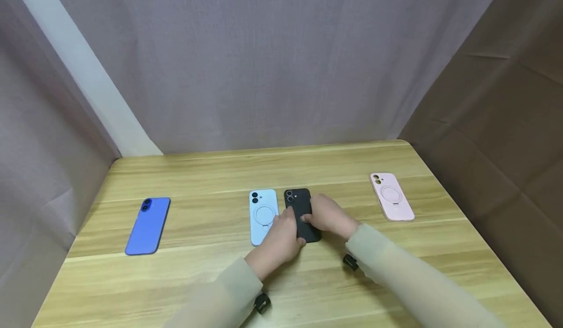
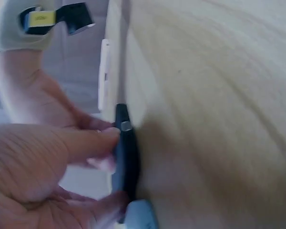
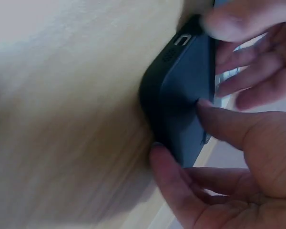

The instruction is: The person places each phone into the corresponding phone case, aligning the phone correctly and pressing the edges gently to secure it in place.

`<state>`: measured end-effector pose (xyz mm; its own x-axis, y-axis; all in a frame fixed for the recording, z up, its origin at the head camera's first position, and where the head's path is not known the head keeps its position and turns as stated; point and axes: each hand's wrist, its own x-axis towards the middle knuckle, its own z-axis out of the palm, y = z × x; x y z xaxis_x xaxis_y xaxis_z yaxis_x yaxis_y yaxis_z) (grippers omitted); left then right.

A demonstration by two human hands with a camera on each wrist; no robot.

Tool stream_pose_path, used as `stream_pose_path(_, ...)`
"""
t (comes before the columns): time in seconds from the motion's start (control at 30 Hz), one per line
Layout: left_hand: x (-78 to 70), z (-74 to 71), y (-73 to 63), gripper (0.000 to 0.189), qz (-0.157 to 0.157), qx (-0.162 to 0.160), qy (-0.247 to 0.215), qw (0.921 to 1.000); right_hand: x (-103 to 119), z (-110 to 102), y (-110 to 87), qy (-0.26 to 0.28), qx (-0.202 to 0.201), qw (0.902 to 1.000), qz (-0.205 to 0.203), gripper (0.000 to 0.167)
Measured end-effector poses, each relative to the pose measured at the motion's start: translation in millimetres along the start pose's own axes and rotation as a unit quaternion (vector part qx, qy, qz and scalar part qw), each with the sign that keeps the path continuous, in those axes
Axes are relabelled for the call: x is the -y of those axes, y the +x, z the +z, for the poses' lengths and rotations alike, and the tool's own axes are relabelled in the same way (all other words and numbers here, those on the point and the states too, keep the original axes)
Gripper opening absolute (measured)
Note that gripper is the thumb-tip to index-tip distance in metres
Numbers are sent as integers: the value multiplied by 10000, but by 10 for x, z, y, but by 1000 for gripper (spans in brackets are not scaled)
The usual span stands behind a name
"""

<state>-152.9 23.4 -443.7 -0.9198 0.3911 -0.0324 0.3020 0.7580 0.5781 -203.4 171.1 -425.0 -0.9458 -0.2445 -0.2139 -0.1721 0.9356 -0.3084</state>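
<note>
Gripping hands: left hand (image 1: 279,237) round the near-left corner, right hand (image 1: 330,215) pinching the right edge.
Black phone (image 1: 301,207): between both hands, just right of the light-blue phone (image 1: 264,203).
Long axis: away from the person.
Nearer hand: neither.

Table (image 1: 211,176): finished in streaked, yellowish wood grain.
Curtain (image 1: 281,64): hung behind, greyish-mauve.
Strip (image 1: 83,69): white, slanted, seen at left.
Brown sheet (image 1: 497,147): creased, hung at right.
Light: softly reflected.

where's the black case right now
In the head view, the black case is near the middle, just right of the light blue case, between the left hand and right hand.
</note>
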Motion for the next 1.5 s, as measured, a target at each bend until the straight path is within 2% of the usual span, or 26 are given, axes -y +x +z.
stream_pose_path(0.13, 78, -197, -93, 66, 222, -360, -686, 9967, -199, -48, 4, 486, -418, 9978, 193, 44)
stream_pose_path(0.27, 281, -501, -221, 64, 208, -990, -527, 9935, -531, -217, -52, 499, -1133, 9919, 282, 54)
stream_pose_path(0.4, 630, -758, -367, 73, -384, -1386, -150, 9895, -889, -394, -169, 478, -1502, 9862, 511, 56)
stream_pose_path(0.5, 932, -910, -483, 84, -841, -1451, 72, 9858, -1114, -473, -243, 394, -1639, 9835, 651, 58)
stream_pose_path(0.67, 1360, -1149, -673, 92, -1245, -1623, 452, 9778, -1379, -549, -313, 194, -1745, 9809, 842, 62)
stream_pose_path(0.8, 1614, -1314, -810, 95, -1465, -1680, 675, 9725, -1558, -580, -342, 7, -1731, 9784, 1128, 64)
stream_pose_path(0.93, 1829, -1404, -893, 94, -1737, -1764, 838, 9652, -1729, -605, -359, -85, -1695, 9759, 1375, 66)
stream_pose_path(1.07, 1959, -1434, -946, 95, -1978, -1869, 933, 9577, -1838, -615, -367, -132, -1510, 9751, 1616, 72)
stream_pose_path(1.2, 2026, -1425, -985, 95, -1964, -1913, 1031, 9562, -1882, -614, -369, -239, -1283, 9754, 1779, 73)
stream_pose_path(1.4, 2070, -1426, -1032, 90, -1981, -1904, 1120, 9550, -1875, -599, -366, -370, -1207, 9747, 1844, 71)
stream_pose_path(1.5, 2092, -1429, -1048, 88, -2036, -1798, 1121, 9558, -1877, -598, -371, -389, -1156, 9750, 1856, 71)
